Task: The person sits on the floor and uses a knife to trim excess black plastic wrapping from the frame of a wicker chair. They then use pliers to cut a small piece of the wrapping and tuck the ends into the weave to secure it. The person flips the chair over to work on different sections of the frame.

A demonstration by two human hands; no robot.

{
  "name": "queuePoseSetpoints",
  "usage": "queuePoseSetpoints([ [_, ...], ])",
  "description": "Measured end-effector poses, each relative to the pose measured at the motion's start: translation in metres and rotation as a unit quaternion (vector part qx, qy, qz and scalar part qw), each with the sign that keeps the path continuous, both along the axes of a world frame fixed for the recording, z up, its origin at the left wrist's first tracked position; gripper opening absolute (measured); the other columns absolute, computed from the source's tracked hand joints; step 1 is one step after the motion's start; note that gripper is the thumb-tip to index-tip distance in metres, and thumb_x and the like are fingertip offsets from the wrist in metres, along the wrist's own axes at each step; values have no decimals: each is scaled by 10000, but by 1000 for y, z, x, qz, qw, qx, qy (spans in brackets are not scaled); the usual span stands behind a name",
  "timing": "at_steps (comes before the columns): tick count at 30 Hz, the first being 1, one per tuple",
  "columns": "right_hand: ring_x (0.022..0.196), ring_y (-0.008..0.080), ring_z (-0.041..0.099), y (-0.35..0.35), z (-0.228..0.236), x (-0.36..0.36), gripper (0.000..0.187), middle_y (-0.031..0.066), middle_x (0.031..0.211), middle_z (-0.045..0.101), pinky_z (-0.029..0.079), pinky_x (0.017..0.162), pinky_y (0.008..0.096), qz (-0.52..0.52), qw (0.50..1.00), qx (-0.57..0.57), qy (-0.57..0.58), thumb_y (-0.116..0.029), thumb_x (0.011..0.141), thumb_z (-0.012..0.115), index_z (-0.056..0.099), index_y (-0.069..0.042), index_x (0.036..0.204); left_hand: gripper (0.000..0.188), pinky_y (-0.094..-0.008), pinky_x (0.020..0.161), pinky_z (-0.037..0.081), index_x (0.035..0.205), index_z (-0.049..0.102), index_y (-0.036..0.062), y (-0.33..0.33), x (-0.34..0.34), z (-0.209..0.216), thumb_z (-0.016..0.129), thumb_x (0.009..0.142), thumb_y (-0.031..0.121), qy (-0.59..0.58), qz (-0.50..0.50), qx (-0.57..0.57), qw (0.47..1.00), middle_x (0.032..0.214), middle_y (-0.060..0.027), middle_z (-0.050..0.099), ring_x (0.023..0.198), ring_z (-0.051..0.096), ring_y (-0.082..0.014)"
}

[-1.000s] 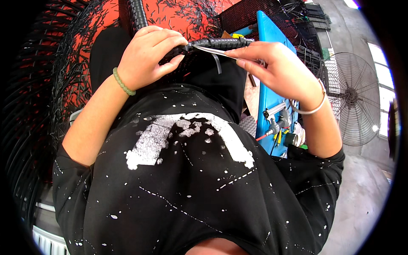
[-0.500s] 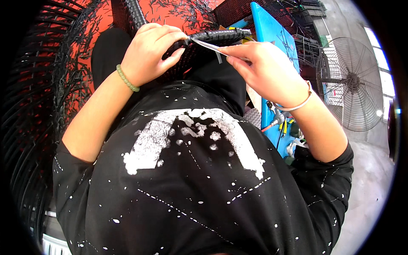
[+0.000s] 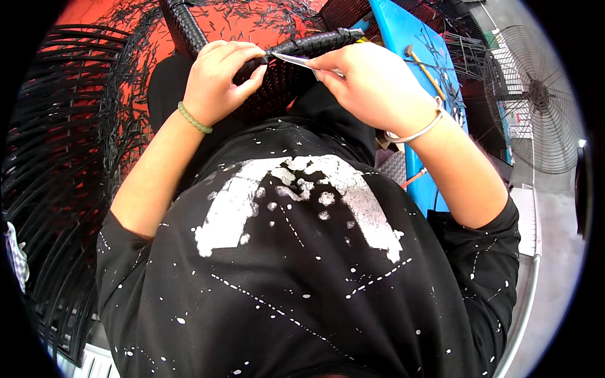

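My left hand point(image 3: 224, 82) is closed in a pinch on a black strip at the near end of a black strip-wrapped bar point(image 3: 315, 44). A slim, pointed metal blade point(image 3: 290, 59) sticks out of my right hand point(image 3: 378, 88), whose fingers are wrapped round it. Its tip touches or nearly touches the strip beside my left fingertips. Its handle is hidden in my palm, so I cannot tell what kind of tool it is. The bar belongs to a black woven piece that rests at my lap, and a second wrapped bar point(image 3: 184, 25) rises behind my left hand.
Black cut scraps lie strewn over the red surface point(image 3: 236, 22) ahead. Rows of curved black rods point(image 3: 69, 157) fill the left side. On the right, a blue tabletop point(image 3: 403, 31) carries a hammer point(image 3: 425, 70) and scraps. Beyond stands a large fan point(image 3: 539, 94).
The view has shifted, and the hammer now shows on the blue tabletop. The blade has come round to a flatter angle, its tip still by my left fingers. Both hands keep their hold.
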State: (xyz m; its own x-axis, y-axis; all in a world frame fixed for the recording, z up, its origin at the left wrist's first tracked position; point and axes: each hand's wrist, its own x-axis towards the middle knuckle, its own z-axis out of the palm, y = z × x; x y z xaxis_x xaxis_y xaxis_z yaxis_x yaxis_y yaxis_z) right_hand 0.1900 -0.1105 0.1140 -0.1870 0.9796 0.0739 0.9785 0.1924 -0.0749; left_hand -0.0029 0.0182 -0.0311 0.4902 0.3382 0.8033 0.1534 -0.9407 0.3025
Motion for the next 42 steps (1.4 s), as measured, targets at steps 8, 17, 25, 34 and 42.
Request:
queuePoseSetpoints([
  [8,699,359,673,-32,-62,1,227,154,786,645,549,650,467,-27,991,117,65,-198,958,630,749,-124,1136,222,-356,867,536,1013,746,72,2,0,3,807,801,104,5,24,4,1000,998,-68,758,924,717,-248],
  [17,580,241,594,-44,-108,17,372,52,775,527,499,520,363,-27,977,156,142,-161,951,671,696,-189,1321,243,-356,809,530,1014,736,81,3,3,11,796,782,118,31,16,11,999,976,-56,740,872,708,-229],
  [25,590,220,600,-44,-129,16,388,48,780,550,507,541,354,-45,955,158,249,-141,951,678,694,-180,1337,251,-354,849,535,1032,743,71,1,4,13,794,788,96,57,7,-4,998,1023,-70,745,925,709,-243],
  [34,645,237,609,-34,-170,7,388,99,819,583,515,592,351,-46,907,179,380,-104,978,657,669,-159,1362,249,-355,865,542,1033,747,67,0,3,12,787,787,66,59,12,-9,998,1023,-83,750,943,713,-258],
  [42,938,406,678,-12,-191,11,440,185,1092,673,555,802,465,-35,897,145,417,-107,1013,588,510,-159,1443,244,-365,871,540,1025,748,74,1,3,11,788,784,66,51,9,-4,999,1030,-84,754,946,714,-261],
])
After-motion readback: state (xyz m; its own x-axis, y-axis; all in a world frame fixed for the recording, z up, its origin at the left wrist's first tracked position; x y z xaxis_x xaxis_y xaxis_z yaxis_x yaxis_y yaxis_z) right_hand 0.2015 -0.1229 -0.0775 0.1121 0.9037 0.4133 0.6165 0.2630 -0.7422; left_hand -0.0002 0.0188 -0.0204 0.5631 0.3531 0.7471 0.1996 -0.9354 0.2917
